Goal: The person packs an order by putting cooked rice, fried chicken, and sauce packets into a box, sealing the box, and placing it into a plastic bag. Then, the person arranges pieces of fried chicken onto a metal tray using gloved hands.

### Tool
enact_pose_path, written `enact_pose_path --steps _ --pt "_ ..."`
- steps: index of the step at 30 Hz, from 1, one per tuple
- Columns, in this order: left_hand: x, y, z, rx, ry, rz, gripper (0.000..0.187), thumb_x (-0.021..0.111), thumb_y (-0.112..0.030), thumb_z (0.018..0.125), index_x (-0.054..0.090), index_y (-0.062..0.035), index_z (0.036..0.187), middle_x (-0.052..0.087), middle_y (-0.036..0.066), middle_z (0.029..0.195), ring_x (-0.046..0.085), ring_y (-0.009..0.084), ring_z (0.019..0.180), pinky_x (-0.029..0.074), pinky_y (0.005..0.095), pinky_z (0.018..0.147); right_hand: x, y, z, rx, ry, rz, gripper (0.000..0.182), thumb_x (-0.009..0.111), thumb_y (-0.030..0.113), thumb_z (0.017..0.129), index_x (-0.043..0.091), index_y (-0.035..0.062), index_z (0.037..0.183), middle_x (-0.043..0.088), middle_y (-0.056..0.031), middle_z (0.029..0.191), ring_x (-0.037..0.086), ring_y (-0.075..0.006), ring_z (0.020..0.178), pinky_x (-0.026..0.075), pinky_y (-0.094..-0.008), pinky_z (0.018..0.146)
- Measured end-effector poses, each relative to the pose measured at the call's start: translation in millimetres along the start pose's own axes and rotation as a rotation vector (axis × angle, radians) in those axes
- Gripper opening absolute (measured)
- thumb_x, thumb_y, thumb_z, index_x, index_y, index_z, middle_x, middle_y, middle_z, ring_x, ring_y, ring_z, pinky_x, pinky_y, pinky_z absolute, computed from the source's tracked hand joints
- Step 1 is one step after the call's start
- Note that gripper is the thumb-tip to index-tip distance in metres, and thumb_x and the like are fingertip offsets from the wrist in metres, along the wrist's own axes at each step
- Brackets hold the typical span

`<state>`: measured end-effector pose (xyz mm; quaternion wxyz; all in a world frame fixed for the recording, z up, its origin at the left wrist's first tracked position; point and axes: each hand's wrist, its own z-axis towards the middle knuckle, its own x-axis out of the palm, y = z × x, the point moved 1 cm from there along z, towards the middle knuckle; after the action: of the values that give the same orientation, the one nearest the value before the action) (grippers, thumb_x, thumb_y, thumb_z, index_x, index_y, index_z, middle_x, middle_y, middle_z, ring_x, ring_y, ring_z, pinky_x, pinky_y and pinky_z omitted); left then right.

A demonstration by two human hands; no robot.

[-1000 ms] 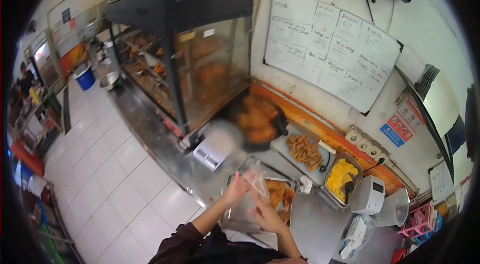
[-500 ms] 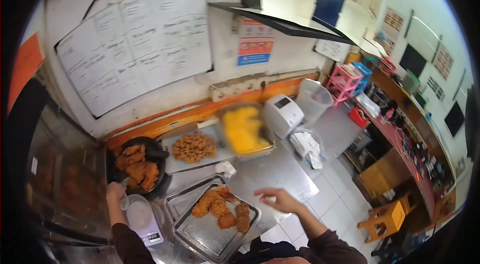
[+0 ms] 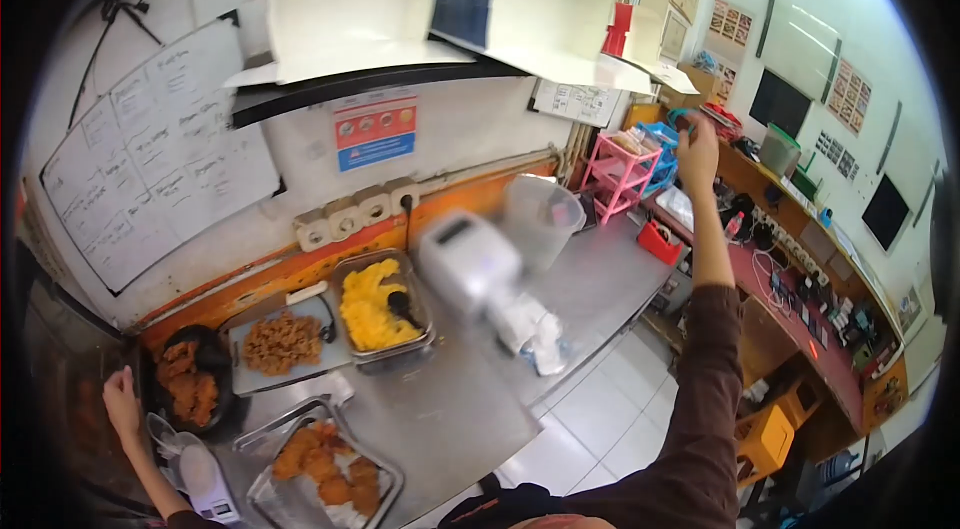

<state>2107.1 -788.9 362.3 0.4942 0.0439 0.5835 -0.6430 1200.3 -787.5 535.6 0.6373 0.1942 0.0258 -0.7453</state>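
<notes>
My left hand (image 3: 122,401) is at the far left with its fingers curled, beside the glass-fronted cabinet (image 3: 70,379) and the dark bowl of fried chicken (image 3: 190,387). I cannot make out anything in it. Just below, a clear plastic cup (image 3: 162,432) sits by the kitchen scale (image 3: 205,477). My right hand (image 3: 697,157) is raised on an outstretched arm, its fingers bent together; what they hold, if anything, is hidden. Behind it in the view is the pink rack (image 3: 617,174). Breaded fried pieces (image 3: 325,469) lie on a metal tray (image 3: 395,481) in front of me.
Chopped brown pieces (image 3: 283,344) lie on a white board, beside a container of yellow food (image 3: 375,304) with a black utensil. A white machine (image 3: 468,259), clear bucket (image 3: 543,219) and plastic bags (image 3: 535,334) stand farther right. Open paper boxes (image 3: 350,9) line the overhead shelf (image 3: 370,84).
My right hand has risen from above the counter to the upper right. My left hand has moved away from the plastic cup towards the cabinet. The view has swung right.
</notes>
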Motion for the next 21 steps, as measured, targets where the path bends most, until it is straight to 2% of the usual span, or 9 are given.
enact_pose_path --steps 2,4,6,8,12,13,15,18,21 --pt "26.6 -73.1 -32.5 0.193 -0.024 -0.007 0.033 0.053 -0.026 0.087 0.056 0.0057 0.078 0.053 0.016 0.062 0.048 0.0211 0.054 0.041 0.0338 0.056 25.2 -51.5 57.9 -0.165 -0.089 0.078 0.042 0.055 0.005 0.075 0.05 0.0063 0.117 0.049 -0.0169 0.12 0.042 -0.0338 0.115 0.033 -0.0394 0.098" --pt "51.6 -178.3 -82.2 0.523 -0.039 0.056 0.025 0.054 -0.019 0.087 0.055 0.0045 0.079 0.052 0.014 0.065 0.047 0.0182 0.057 0.039 0.031 0.055 42.4 -98.9 93.6 -0.228 0.116 -0.011 0.04 0.056 0.007 0.075 0.054 0.0106 0.115 0.048 -0.0182 0.123 0.04 -0.0348 0.119 0.03 -0.0384 0.101" --pt "77.1 -298.4 -163.5 0.596 0.131 0.04 0.012 0.062 -0.009 0.076 0.057 0.0022 0.075 0.055 0.014 0.067 0.052 0.0198 0.061 0.042 0.0296 0.057 50.6 -131.0 130.8 -0.351 0.351 -0.134 0.034 0.06 0.011 0.075 0.06 0.0144 0.109 0.045 -0.0184 0.127 0.038 -0.0325 0.121 0.028 -0.0376 0.103" --pt "120.0 -386.9 -225.9 1.219 0.18 -0.13 0.011 0.069 -0.011 0.066 0.06 -0.0071 0.07 0.06 0.007 0.073 0.058 0.0229 0.068 0.047 0.0304 0.061 45.7 -139.1 156.2 -0.284 0.558 -0.04 0.024 0.056 0.012 0.081 0.062 0.0072 0.103 0.049 -0.0208 0.122 0.05 -0.0254 0.11 0.039 -0.0319 0.09" --pt "198.2 -556.4 -321.8 1.842 0.32 -0.284 0.023 0.07 -0.018 0.067 0.058 -0.0064 0.082 0.057 0.007 0.093 0.058 0.0239 0.087 0.049 0.0297 0.063 54.8 -155.7 172.0 -0.075 0.725 0.271 0.023 0.054 0.022 0.085 0.062 0.0049 0.099 0.063 -0.0132 0.098 0.059 -0.0181 0.086 0.045 -0.0304 0.074" --pt "228.3 -595.2 -334.3 1.879 0.29 -0.37 0.025 0.067 -0.017 0.069 0.056 -0.0049 0.089 0.056 0.008 0.098 0.057 0.0241 0.088 0.049 0.0312 0.065 56.6 -156.2 167.9 -0.039 0.681 0.26 0.026 0.056 0.025 0.084 0.062 0.0045 0.099 0.063 -0.014 0.095 0.059 -0.0294 0.088 0.045 -0.0372 0.076" --pt "289.3 -673.2 -352.9 1.765 0.067 -0.608 0.033 0.063 -0.013 0.069 0.053 -0.0009 0.098 0.054 0.013 0.106 0.054 0.0274 0.097 0.048 0.0341 0.075 54.3 -145.8 158.7 -0.052 0.55 0.212 0.028 0.054 0.024 0.085 0.058 0.0055 0.105 0.062 -0.0158 0.096 0.059 -0.0312 0.088 0.045 -0.0383 0.076" --pt "356.5 -763.8 -346.5 1.499 -0.585 -0.422 0.031 0.053 -0.011 0.074 0.049 0.0037 0.101 0.055 0.016 0.097 0.055 0.0276 0.091 0.041 0.0385 0.083 57.3 -138.7 143.0 -0.156 0.37 0.075 0.037 0.049 0.022 0.085 0.047 0.0109 0.121 0.06 -0.0206 0.098 0.057 -0.0364 0.091 0.045 -0.0415 0.077" --pt "383.6 -790.0 -333.6 1.334 -0.461 -0.154 0.022 0.049 -0.013 0.074 0.053 0.0 0.091 0.056 0.011 0.085 0.054 0.0233 0.081 0.042 0.0337 0.073 62.7 -141.5 135.3 -0.336 0.264 0.051 0.027 0.049 0.016 0.081 0.06 0.0134 0.106 0.06 -0.0198 0.097 0.057 -0.034 0.093 0.045 -0.0416 0.079"
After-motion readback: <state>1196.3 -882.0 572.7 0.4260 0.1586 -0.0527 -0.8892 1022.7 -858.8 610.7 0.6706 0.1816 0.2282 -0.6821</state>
